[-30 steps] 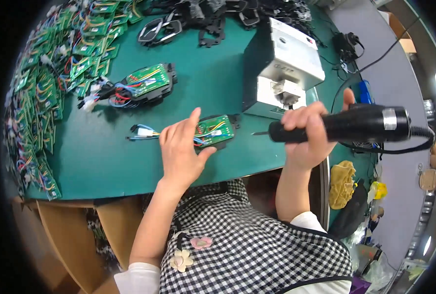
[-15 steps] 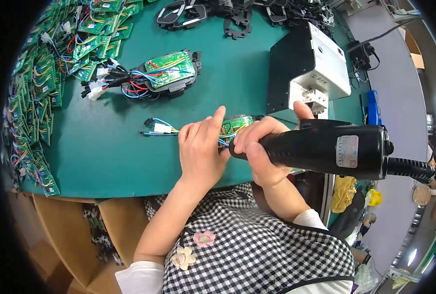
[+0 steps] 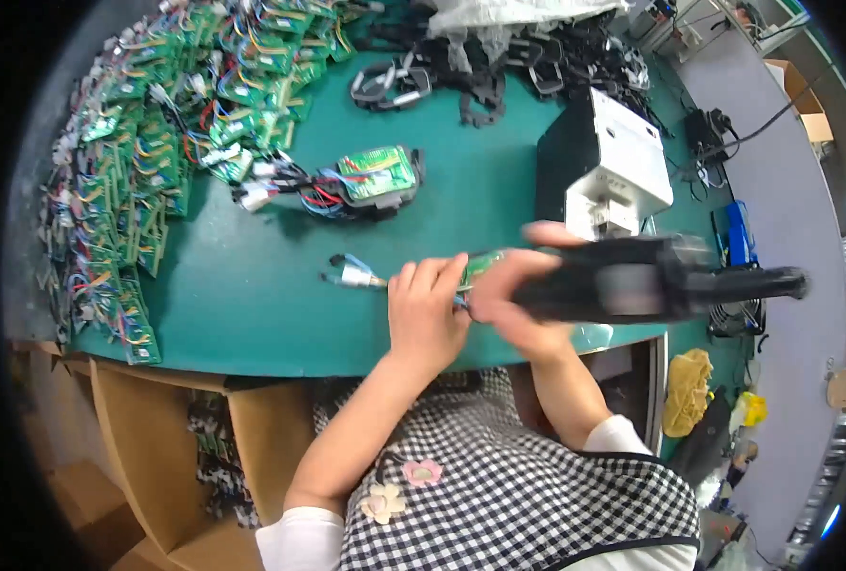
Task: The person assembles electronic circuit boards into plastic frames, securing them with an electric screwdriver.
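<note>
My right hand (image 3: 523, 297) is wrapped round a black electric screwdriver (image 3: 623, 281), its cord end pointing right. Motion smears both, and the driver's tip is hidden. My left hand (image 3: 429, 309) is closed over a green circuit board (image 3: 483, 269), of which only a strip shows between the hands. Wires with a white connector (image 3: 356, 276) come out from under my left fingers and lie on the table. Beyond, a black plastic housing with another green circuit board (image 3: 381, 173) on it rests on the green table, a bundle of wires and connectors leading off to its left.
Many wired circuit boards (image 3: 147, 176) are heaped along the table's left side. A black and white box-shaped machine (image 3: 623, 157) stands just beyond my right hand. Black plastic frames (image 3: 392, 84) and a clear plastic bag (image 3: 513, 14) lie at the back. Cardboard compartments (image 3: 142, 443) sit under the near edge.
The view has shifted, so the table appears lower and further right. The screwdriver's cord end has swung up in the picture. Both hands remain close together at the circuit board.
</note>
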{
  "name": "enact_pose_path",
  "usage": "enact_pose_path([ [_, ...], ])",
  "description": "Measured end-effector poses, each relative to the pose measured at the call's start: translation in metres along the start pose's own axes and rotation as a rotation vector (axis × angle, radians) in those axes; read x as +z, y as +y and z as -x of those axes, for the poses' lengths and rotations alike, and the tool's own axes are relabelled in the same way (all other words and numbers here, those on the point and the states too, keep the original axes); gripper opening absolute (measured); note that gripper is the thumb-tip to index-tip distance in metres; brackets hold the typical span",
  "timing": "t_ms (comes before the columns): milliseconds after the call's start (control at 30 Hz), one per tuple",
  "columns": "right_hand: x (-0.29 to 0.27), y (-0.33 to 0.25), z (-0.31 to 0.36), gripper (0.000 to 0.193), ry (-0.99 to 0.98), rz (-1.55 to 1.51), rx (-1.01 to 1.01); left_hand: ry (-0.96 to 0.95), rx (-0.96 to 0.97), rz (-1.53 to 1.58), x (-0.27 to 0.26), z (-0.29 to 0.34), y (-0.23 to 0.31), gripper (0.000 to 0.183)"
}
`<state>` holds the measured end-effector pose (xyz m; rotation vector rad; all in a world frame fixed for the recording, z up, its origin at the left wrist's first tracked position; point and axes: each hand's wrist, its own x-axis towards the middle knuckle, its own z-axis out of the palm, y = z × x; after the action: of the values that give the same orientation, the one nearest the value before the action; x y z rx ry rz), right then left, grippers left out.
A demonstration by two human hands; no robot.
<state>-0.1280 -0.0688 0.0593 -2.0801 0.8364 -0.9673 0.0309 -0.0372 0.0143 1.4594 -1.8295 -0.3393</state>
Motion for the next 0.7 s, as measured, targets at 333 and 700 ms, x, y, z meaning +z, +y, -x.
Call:
enact_pose_path([
  [333,-0.017,-0.019,-0.007,0.072,0.603,-0.678,-0.183,-0.329,-0.137,-0.44,-0.098,-0.125,-0.033,0.049],
  [700,-0.022,0.013,-0.001,0.068,0.654,-0.881,-0.041,-0.924,-0.6,-0.279,-0.081,-0.163,-0.089,0.094],
])
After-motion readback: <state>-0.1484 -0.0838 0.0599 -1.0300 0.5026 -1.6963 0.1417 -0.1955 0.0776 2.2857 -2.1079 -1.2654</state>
